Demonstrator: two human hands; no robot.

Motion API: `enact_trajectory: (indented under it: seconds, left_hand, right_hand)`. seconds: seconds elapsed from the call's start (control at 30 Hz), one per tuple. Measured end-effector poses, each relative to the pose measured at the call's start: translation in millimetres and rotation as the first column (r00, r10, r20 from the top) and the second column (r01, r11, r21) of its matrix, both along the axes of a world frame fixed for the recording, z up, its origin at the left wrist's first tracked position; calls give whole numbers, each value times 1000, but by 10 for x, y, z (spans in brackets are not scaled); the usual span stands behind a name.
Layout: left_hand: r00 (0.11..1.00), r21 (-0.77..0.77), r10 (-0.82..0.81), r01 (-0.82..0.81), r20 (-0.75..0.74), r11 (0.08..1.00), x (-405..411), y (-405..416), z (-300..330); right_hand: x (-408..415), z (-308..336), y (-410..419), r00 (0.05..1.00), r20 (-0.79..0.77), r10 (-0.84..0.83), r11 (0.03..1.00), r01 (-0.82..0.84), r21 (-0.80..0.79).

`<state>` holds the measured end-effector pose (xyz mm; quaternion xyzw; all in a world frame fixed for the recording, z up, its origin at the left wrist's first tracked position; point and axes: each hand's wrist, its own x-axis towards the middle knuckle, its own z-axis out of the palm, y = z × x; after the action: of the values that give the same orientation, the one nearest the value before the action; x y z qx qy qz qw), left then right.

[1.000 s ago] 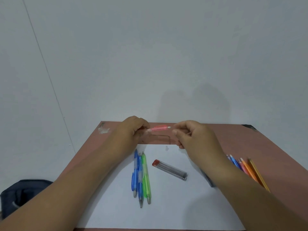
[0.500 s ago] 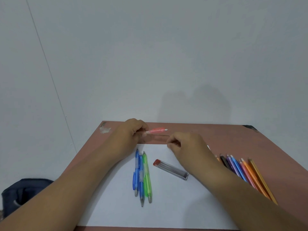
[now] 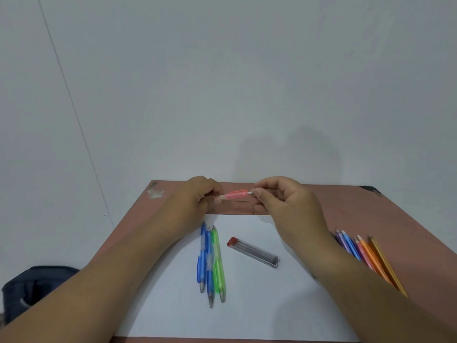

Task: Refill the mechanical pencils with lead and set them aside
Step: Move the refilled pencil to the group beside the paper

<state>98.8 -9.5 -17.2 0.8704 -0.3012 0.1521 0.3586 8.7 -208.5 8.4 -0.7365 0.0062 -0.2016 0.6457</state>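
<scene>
My left hand [image 3: 195,201] grips a pink mechanical pencil [image 3: 236,194] held level above the far part of the brown table [image 3: 371,214]. My right hand [image 3: 284,201] pinches the pencil's white end cap [image 3: 250,193] between thumb and forefinger. On the white sheet [image 3: 247,305] lie two blue pencils [image 3: 204,258] and a green pencil [image 3: 218,263], side by side. To their right lies a clear lead tube [image 3: 254,252] with a red cap.
Several coloured pencils [image 3: 363,253] lie fanned at the table's right, partly hidden by my right forearm. A dark bag [image 3: 32,290] sits on the floor at the lower left. A white wall stands right behind the table.
My right hand dropped to the table near the paper's top edge, then rose back to the pencil's end cap. The left hand kept hold of the pink pencil.
</scene>
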Motion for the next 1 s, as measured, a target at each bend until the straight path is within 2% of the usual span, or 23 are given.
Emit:
enact_trajectory:
  seconds: [0.3, 0.47, 0.53, 0.6, 0.73, 0.9, 1.0]
  left_hand:
    - [1000, -5, -2, 3, 20, 1000, -49, -39, 22]
    - [999, -70, 1, -4, -53, 998, -141, -97, 78]
    - [991, -133, -48, 31, -127, 991, -240, -161, 132]
    - [973, -190, -109, 70, -202, 979, -360, -248, 206]
    - [900, -247, -216, 127, -378, 961, -545, -372, 329]
    - [640, -422, -387, 107, -664, 901, -587, -355, 359]
    - [539, -433, -439, 147, -719, 890, -615, -362, 397]
  right_hand:
    - [-27, 15, -24, 1000, -16, 20, 999, -20, 25]
    - [-32, 32, -20, 998, -24, 64, 988, -60, 139]
    - [-37, 27, -14, 986, -60, 154, 962, -136, 239]
    - [-44, 29, -11, 971, -64, 232, 906, -192, 378]
    - [-6, 74, -32, 978, 45, 205, 772, -189, 607]
    - [47, 156, -159, 961, 196, 197, 471, -268, 841]
    - [19, 200, -242, 943, 221, 248, 380, -305, 874]
